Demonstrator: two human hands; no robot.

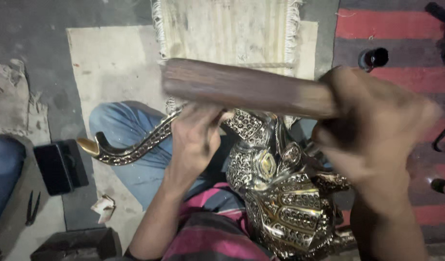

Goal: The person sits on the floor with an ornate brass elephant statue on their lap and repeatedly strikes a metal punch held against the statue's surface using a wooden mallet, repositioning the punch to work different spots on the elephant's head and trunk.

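Ornate gold-and-silver filigree metal elephant figure (280, 193) rests on the lap, braced against the body for steadiness. Left hand (196, 140) clenches where the curved gold-tipped trunk (126, 150) joins the head, pinning it. Right hand (372, 130), blurred, fist closed on a dark brown wooden bat (242, 87) held across above the figure. No containers with visible contents; fringed beige mat (227, 29) beyond.

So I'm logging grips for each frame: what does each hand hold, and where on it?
The right hand grips a wooden stick at its end. The left hand holds the metal elephant by its trunk.
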